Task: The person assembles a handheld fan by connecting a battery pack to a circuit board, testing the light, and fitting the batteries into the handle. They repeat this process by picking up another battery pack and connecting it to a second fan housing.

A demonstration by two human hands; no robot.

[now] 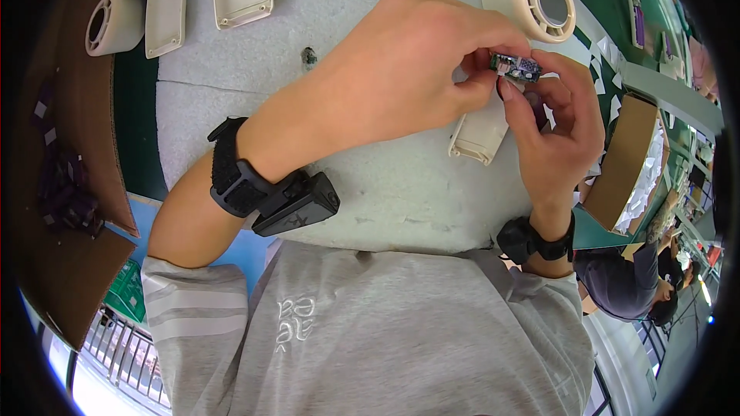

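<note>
A small circuit board with a white connector on it is held up between my two hands, over the right part of the pale foam pad. My left hand pinches the board's left end between thumb and fingers. My right hand closes on its other end, the thumb near a short dark wire under the connector. Just beyond my hands lies the cream round head of what looks like a handheld fan. Below the board, a cream open handle shell rests on the pad, partly hidden by my right hand.
At the far left lie another cream round head and two cream shell halves. A cardboard box with dark parts stands left. Another box with white pieces stands right. A person is further right.
</note>
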